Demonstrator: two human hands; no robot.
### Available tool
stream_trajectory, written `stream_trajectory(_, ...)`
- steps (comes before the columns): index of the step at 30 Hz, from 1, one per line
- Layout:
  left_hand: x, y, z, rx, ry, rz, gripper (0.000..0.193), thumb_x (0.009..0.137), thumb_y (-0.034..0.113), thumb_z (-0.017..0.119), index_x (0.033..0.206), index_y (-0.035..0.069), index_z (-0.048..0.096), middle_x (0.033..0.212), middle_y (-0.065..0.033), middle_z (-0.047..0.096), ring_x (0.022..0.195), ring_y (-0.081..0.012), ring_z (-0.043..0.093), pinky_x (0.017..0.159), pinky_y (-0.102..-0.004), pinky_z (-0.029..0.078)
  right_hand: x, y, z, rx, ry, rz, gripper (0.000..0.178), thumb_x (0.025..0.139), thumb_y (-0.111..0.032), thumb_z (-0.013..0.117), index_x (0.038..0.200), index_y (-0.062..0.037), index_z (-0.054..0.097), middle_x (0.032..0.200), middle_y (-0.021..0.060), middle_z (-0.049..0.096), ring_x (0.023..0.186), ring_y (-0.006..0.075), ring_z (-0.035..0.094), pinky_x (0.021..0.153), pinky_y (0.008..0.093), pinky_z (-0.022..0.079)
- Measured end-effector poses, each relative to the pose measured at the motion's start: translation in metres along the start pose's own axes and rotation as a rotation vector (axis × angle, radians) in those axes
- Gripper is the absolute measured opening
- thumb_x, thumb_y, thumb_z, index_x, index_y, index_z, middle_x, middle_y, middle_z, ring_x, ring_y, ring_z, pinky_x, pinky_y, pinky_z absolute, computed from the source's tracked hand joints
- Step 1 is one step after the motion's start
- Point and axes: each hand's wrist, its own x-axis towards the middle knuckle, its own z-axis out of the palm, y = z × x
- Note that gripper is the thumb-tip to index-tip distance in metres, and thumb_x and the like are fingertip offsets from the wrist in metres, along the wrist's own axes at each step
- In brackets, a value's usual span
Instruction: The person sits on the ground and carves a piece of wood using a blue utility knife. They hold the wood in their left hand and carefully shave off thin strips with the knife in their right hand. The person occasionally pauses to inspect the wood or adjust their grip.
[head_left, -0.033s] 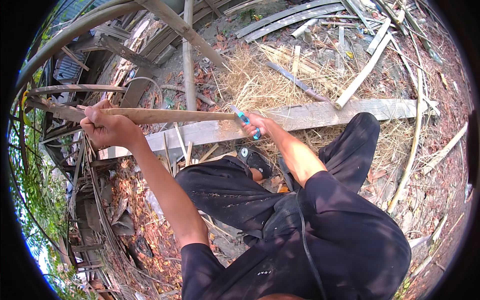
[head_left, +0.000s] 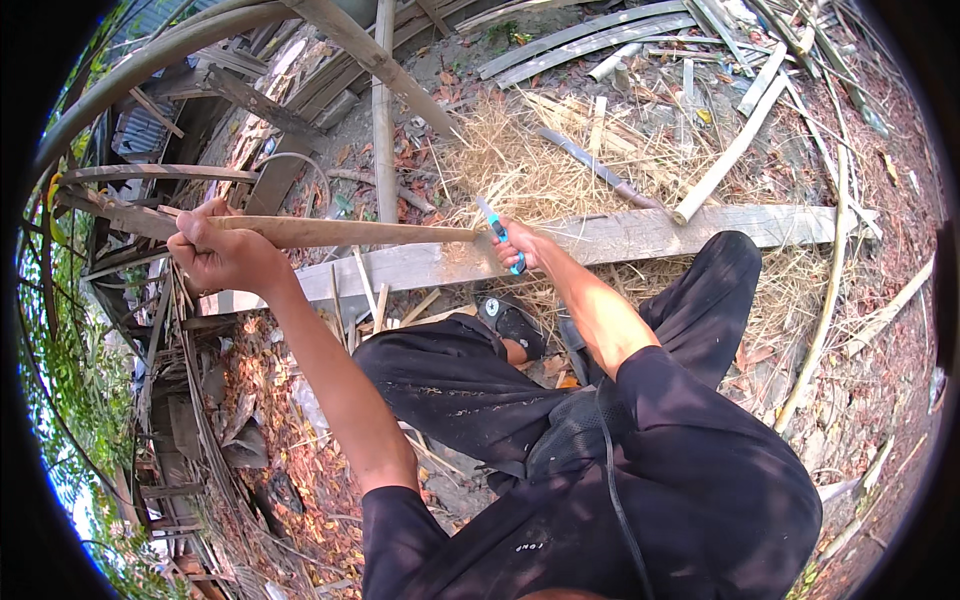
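My left hand (head_left: 225, 250) is closed around a long tapering wooden strip (head_left: 350, 233) near its left part. The strip's narrow right end lies over a weathered plank (head_left: 650, 232) in front of me. My right hand (head_left: 522, 246) grips a utility knife (head_left: 497, 228) with a blue and black handle. Its pale blade points up and to the left, just beyond the strip's right end and apart from it. My left palm and part of the knife handle are hidden.
A machete (head_left: 592, 165) lies beyond the plank, beside dry straw shavings (head_left: 500, 160). A bamboo pole (head_left: 732, 148) leans on the plank's right half. Wooden posts (head_left: 384, 120) and a stacked timber frame stand at the left. My bent legs (head_left: 460, 395) are near the plank.
My right hand and the knife have shifted slightly right, and the blade has moved off the strip's end. My left hand still holds the strip in nearly the same place.
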Motion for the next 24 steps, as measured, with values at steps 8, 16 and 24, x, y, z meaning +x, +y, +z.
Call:
stream_trajectory(8,-0.005,0.003,0.006,-0.159,0.008,-0.024,0.034,0.097,0.025,0.048,0.069,0.007,0.039,0.061,-0.0066,0.055,0.054,-0.0098,0.049,0.051,-0.025,0.043,-0.14,-0.131,0.07,-0.194,0.087,-0.931,0.049,0.099,-0.045,0.032,0.08,-0.0025,0.048,0.054,0.0104,0.046,0.046,0.0254,0.047,0.042,0.0386,0.033)
stream_trajectory(16,-0.005,0.003,0.004,-0.076,0.069,0.022,0.036,0.096,0.026,0.046,0.068,0.007,0.038,0.061,-0.0075,0.056,0.053,-0.0117,0.05,0.05,-0.026,0.044,-0.133,-0.091,0.098,-0.519,0.315,-0.953,0.041,0.099,-0.034,0.038,0.081,-0.0002,0.053,0.055,0.0237,0.054,0.052,0.0442,0.055,0.048,0.0495,0.044)
stream_trajectory(24,-0.004,-0.001,-0.003,-0.163,-0.08,-0.015,0.031,0.1,0.025,0.04,0.074,0.009,0.032,0.058,-0.0035,0.049,0.051,-0.0086,0.044,0.045,-0.0208,0.038,-0.044,0.047,0.001,-0.875,0.373,-0.243,0.06,0.099,-0.04,0.026,0.101,0.0084,0.061,0.095,0.0356,0.059,0.095,0.0438,0.06,0.087,0.0512,0.045)
